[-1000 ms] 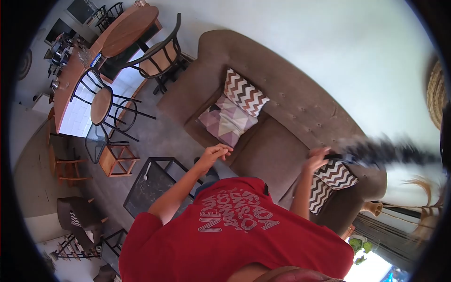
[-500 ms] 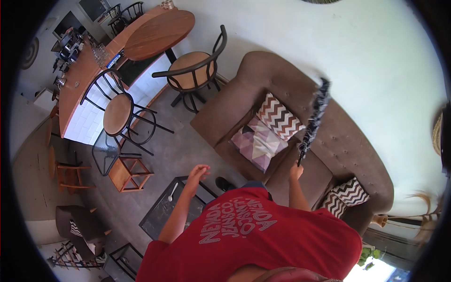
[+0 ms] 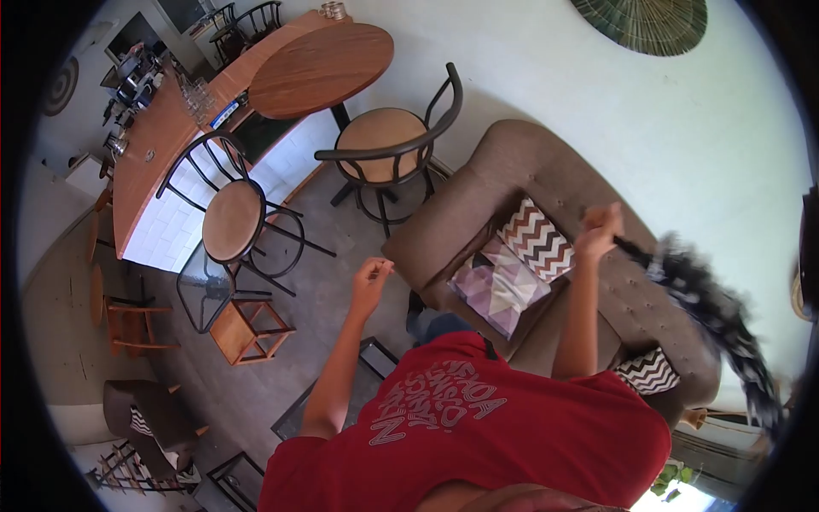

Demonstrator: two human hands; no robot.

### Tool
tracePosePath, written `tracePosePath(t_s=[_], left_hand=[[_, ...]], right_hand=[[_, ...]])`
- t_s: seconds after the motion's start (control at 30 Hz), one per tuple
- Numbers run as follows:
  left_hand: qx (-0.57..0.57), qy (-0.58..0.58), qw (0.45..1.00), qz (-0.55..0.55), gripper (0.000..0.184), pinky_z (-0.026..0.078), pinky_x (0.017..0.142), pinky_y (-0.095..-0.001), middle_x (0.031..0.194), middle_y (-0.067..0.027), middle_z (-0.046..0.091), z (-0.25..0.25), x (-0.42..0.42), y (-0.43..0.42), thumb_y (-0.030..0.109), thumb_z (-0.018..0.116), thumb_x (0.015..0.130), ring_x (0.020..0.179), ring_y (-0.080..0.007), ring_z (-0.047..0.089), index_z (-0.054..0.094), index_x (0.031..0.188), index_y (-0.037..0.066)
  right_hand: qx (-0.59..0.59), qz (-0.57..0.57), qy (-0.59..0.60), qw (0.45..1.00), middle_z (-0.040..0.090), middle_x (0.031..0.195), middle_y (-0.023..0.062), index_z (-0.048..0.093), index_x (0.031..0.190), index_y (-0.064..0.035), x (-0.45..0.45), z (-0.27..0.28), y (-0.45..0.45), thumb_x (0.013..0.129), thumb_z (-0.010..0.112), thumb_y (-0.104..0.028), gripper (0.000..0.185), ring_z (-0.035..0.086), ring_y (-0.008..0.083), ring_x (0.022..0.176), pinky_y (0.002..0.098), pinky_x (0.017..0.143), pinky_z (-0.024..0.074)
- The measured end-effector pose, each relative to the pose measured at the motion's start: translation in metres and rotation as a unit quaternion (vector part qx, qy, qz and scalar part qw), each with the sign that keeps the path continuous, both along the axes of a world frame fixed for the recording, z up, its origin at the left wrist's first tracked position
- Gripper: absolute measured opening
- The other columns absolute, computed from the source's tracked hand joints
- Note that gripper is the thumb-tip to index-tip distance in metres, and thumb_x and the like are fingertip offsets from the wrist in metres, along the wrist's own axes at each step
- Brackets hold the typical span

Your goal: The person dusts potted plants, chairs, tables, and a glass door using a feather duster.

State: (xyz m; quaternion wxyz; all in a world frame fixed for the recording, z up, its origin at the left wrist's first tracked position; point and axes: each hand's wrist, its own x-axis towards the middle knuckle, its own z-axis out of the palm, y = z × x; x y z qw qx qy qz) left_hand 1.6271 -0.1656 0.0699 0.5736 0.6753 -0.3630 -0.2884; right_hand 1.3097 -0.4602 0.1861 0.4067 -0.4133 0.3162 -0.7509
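My right hand [image 3: 600, 230] is closed around the dark handle of a feather duster [image 3: 704, 294]. Its fluffy black-and-grey head points down to the right, in front of the brown tufted sofa [image 3: 444, 205], and is blurred by motion. Loosely bent, the fingers of my left hand [image 3: 372, 279] hold nothing; that hand is raised over the floor, left of the sofa. A zigzag cushion [image 3: 536, 239] and a purple-and-white patterned cushion [image 3: 502, 286] lie on the sofa seat. Another zigzag cushion [image 3: 648, 373] rests at the sofa's near end.
A low dark table [image 3: 294, 418] stands by my left arm. Beyond are a round wooden table [image 3: 320, 72], a black-framed chair [image 3: 384, 145], a bar stool [image 3: 232, 220], a small wooden stool [image 3: 247, 333] and a counter [image 3: 149, 171]. A woven disc [image 3: 648, 26] hangs on the wall.
My right hand has lifted, and the duster has swung from pointing up the sofa back to pointing down right. My left hand has risen slightly. The view has shifted.
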Motion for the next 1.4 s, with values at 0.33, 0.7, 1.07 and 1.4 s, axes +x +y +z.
tracePosePath(t_s=[0.33, 0.7, 1.07, 1.4], left_hand=[[-0.055, -0.208, 0.977, -0.007, 0.019, 0.047, 0.076, -0.0324, 0.092, -0.0128, 0.062, 0.060, 0.136, -0.094, 0.015, 0.055, 0.094, 0.084, -0.0239, 0.062, 0.061, 0.087, -0.003], [0.101, -0.446, 0.889, -0.002, 0.039, 0.030, 0.099, -0.0492, 0.117, -0.0113, 0.056, 0.045, 0.256, -0.164, 0.040, 0.051, 0.095, 0.117, -0.0312, 0.046, 0.060, 0.114, 0.007], [0.053, -0.368, 0.897, -0.238, 0.047, 0.048, 0.071, -0.0416, 0.086, -0.0161, 0.066, 0.050, 0.323, -0.189, 0.051, 0.059, 0.086, 0.083, -0.0350, 0.063, 0.068, 0.096, 0.005], [-0.009, -0.405, 0.866, -0.293, 0.057, 0.049, 0.055, -0.0434, 0.066, -0.0181, 0.062, 0.027, 0.347, -0.200, 0.057, 0.059, 0.084, 0.064, -0.0368, 0.063, 0.065, 0.079, 0.001]], right_hand=[[0.429, -0.025, 0.377, 0.821, 0.061, 0.066, 0.0184, 0.062, 0.083, 0.0112, 0.063, -0.283, 0.075, 0.086, 0.064, -0.037, 0.049, 0.061, 0.0314, 0.066, 0.0444, 0.063, 0.0465], [-0.008, 0.128, 0.032, 0.991, 0.028, 0.051, -0.0050, 0.028, 0.056, -0.0140, 0.164, 0.036, -0.057, 0.100, 0.049, -0.027, 0.050, 0.023, 0.0075, 0.045, 0.0285, 0.045, 0.0188], [0.229, 0.004, 0.555, 0.800, 0.049, 0.053, 0.0028, 0.057, 0.070, 0.0012, 0.206, -0.138, 0.128, 0.088, 0.065, -0.029, 0.036, 0.049, 0.0155, 0.048, 0.0346, 0.046, 0.0356], [0.480, 0.203, 0.277, 0.807, 0.047, 0.053, 0.0028, 0.059, 0.075, -0.0014, 0.317, -0.042, 0.078, 0.093, 0.057, -0.041, 0.043, 0.043, 0.0129, 0.044, 0.0310, 0.040, 0.0358]])
